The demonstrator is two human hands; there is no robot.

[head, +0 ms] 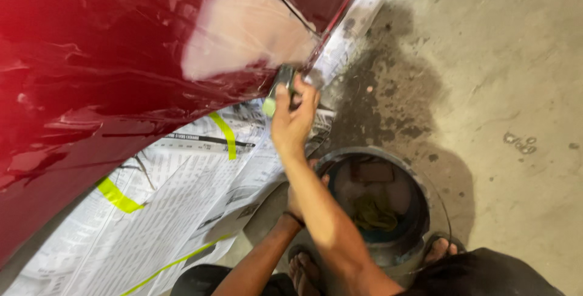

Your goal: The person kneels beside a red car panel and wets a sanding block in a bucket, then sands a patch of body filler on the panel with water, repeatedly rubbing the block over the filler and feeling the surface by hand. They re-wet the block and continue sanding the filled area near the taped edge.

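Two bare forearms nearest, crossing. Left to right: one red car panel [91, 59], one pale sanded patch [243, 25] on it; several newspaper sheets [176, 199] beneath, three yellow-green tape strips [115, 196] counted; left hand [300, 196] low beside bucket rim, mostly hidden, finger state not discernible; right hand [293, 117] clenched around one sanding block [279, 86], pressed at panel's lower edge; one dark bucket [376, 202] on concrete floor [516, 89].

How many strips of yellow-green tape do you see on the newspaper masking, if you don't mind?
3. One strip lies near the right hand, one sits below the red car panel at left, and one long strip runs along the newspaper's lower edge. More may be hidden.
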